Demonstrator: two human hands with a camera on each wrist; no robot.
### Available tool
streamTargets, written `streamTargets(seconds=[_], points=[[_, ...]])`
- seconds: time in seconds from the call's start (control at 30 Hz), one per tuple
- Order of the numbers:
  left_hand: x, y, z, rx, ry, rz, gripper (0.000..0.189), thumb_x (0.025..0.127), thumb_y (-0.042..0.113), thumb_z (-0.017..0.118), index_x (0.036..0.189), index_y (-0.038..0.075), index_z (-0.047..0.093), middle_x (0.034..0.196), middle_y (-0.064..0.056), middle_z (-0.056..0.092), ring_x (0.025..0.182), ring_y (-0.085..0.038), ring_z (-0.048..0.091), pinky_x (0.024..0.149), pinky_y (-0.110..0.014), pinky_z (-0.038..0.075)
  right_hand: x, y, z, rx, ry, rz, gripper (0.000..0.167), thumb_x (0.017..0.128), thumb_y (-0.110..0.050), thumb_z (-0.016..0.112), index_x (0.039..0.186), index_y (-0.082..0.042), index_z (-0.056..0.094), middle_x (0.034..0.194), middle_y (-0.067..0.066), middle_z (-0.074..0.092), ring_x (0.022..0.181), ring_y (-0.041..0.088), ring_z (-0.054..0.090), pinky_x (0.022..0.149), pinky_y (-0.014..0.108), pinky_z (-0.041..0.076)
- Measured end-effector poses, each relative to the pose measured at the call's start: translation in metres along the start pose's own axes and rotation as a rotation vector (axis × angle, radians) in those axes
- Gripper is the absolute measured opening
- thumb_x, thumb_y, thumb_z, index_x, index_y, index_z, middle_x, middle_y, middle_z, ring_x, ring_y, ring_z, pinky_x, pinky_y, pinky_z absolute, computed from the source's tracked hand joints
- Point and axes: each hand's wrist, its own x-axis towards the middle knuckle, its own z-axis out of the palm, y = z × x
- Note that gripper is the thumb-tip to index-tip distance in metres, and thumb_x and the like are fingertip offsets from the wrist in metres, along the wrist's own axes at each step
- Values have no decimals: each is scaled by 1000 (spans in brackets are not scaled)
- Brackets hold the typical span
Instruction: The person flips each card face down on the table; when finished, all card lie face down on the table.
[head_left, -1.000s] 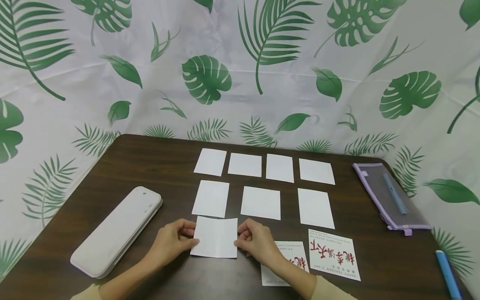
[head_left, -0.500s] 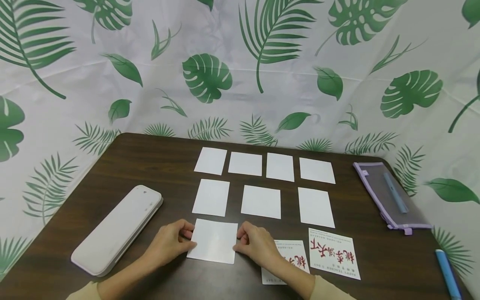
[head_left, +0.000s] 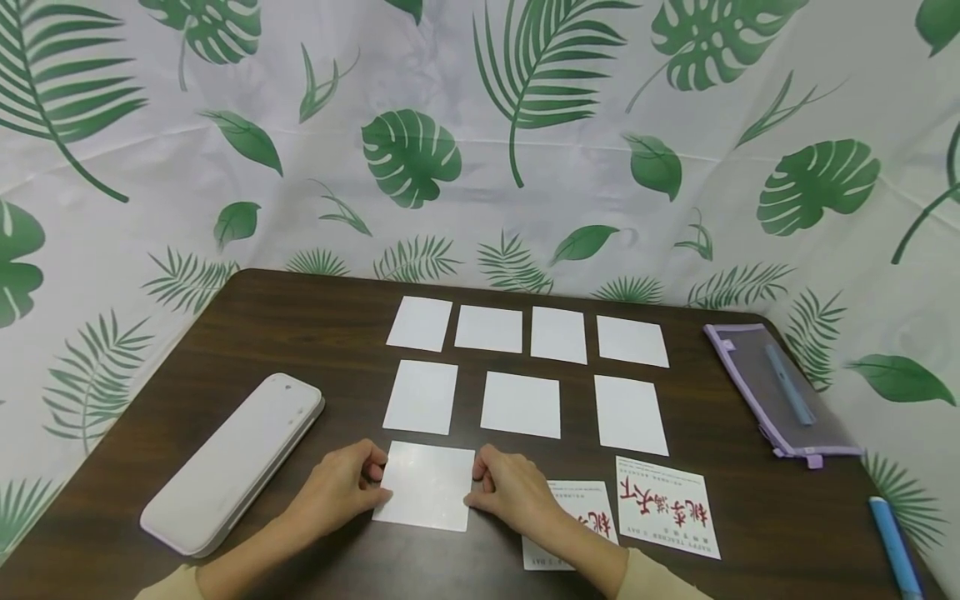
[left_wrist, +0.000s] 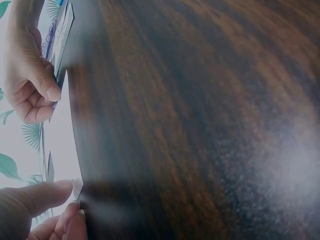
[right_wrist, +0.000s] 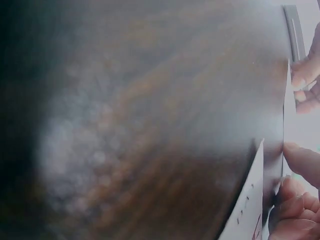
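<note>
A blank white card (head_left: 426, 486) is held between my two hands near the front of the table. My left hand (head_left: 347, 482) pinches its left edge, the thumb over it and the fingers below in the left wrist view, where that corner of the card (left_wrist: 65, 145) bends up slightly. At the opposite edge, my right hand (head_left: 513, 487) grips the card between thumb and curled fingers. Under the right forearm lies a printed card (head_left: 558, 546) with red characters, partly hidden. Beside it is a second printed card (head_left: 667, 506), fully visible.
Several blank cards lie in two rows beyond the hands, such as one front-row card (head_left: 521, 405). A white case (head_left: 234, 462) lies at left. To the right are a purple-edged mesh pouch (head_left: 776, 392) with a blue pen-like item and a blue marker (head_left: 895, 546).
The held card has come slightly toward me, away from the row behind it, and turned a little. Both hands keep their hold on its sides. The other cards have stayed put.
</note>
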Motion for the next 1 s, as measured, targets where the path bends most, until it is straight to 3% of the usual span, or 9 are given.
streamTargets(seconds=[0.23, 0.37, 0.47, 0.63, 0.73, 1.0], points=[[3, 4, 1, -3, 5, 21, 36, 66, 6, 83, 94, 6, 61, 76, 4, 56, 64, -6, 51, 57, -20, 44, -2, 8, -10, 71, 31, 7, 24, 75, -17, 78, 86, -9, 59, 59, -10, 48, 50, -2, 38, 45, 16, 34], [12, 18, 3, -42, 7, 162, 35, 70, 9, 81, 99, 3, 61, 79, 2, 58, 65, -5, 52, 56, -19, 44, -5, 27, -36, 156, 90, 12, 19, 79, -13, 74, 92, -7, 62, 63, -8, 52, 53, -1, 41, 47, 17, 38], [20, 37, 13, -108, -65, 283, 36, 74, 10, 78, 103, 0, 60, 83, -3, 61, 66, -5, 56, 55, -18, 46, -14, 48, -54, 176, 129, 43, 16, 81, -9, 72, 93, -6, 63, 68, -6, 55, 56, 0, 45, 50, 18, 42], [28, 62, 39, -187, -215, 356, 37, 75, 7, 77, 106, -3, 59, 85, -5, 60, 66, -4, 58, 56, -18, 47, -37, 75, -69, 172, 134, 136, 15, 78, -5, 73, 91, -7, 65, 73, -6, 56, 60, 2, 48, 53, 19, 44], [32, 71, 52, -179, -245, 387, 39, 73, 9, 79, 105, -2, 60, 83, -3, 59, 66, -1, 55, 59, -17, 48, -48, 86, -75, 158, 112, 130, 16, 77, -4, 74, 90, -7, 65, 75, -6, 57, 63, 1, 50, 55, 19, 46], [41, 87, 76, -111, -261, 448, 41, 69, 15, 82, 101, 0, 60, 75, 0, 59, 60, 1, 50, 56, -15, 43, -64, 101, -87, 110, 67, 16, 25, 70, -3, 79, 90, -7, 64, 80, -2, 57, 69, 2, 49, 58, 19, 45]])
